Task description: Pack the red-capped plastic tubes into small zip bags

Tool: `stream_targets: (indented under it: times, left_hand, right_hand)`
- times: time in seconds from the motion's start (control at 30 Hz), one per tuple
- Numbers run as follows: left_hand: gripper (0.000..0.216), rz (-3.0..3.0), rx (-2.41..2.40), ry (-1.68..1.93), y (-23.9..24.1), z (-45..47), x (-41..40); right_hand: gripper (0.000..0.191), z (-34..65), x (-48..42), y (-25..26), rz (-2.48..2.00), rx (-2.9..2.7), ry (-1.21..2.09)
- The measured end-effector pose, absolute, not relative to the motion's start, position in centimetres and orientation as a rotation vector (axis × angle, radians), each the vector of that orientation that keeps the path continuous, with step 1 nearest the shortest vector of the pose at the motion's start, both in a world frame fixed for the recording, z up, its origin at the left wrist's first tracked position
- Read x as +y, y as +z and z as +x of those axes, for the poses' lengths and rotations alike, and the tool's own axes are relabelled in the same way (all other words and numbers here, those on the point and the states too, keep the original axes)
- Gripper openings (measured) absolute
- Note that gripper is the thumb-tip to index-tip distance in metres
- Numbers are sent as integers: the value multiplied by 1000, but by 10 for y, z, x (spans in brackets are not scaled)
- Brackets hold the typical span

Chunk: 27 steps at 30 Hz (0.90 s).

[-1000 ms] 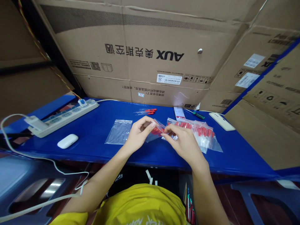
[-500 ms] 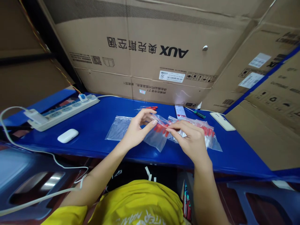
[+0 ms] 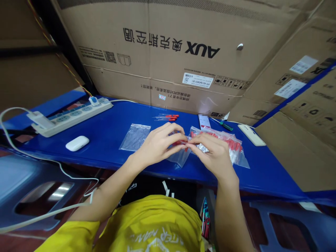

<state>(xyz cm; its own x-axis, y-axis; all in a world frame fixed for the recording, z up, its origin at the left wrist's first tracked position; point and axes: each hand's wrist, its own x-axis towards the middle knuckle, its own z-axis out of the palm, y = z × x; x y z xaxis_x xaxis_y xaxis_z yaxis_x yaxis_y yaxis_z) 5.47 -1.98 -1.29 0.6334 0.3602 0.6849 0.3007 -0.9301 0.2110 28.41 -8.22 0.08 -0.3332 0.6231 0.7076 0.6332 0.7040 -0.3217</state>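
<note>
— Cardboard cartons (image 3: 168, 70) are walling in the glossy blue bench (image 3: 110, 140). What's sitting in the clear bags?

— Thin red-capped pieces, apparently; the small zip bag (image 3: 181, 155) is holding a few, and the pile of filled bags (image 3: 228, 147) is lying just right of it (an empty bag (image 3: 135, 137) is lying flat to the left).

— And the hands?

— Left hand (image 3: 157, 147) and right hand (image 3: 214, 157) are both pinching the small bag's top edge, fingers closed on it, just above the bench's front.
</note>
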Motion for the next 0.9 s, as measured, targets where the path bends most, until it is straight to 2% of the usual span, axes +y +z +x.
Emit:
stream_targets:
  times: [0.57, 0.9]
  left_hand:
    - [14, 2886, 603, 1370, -12, 56, -20]
    - [15, 2861, 586, 1338, -17, 56, -17]
  right_hand:
    - [7, 281, -81, -1, -973, -2079, -130]
    - [17, 280, -81, 3, -1017, -2123, -40]
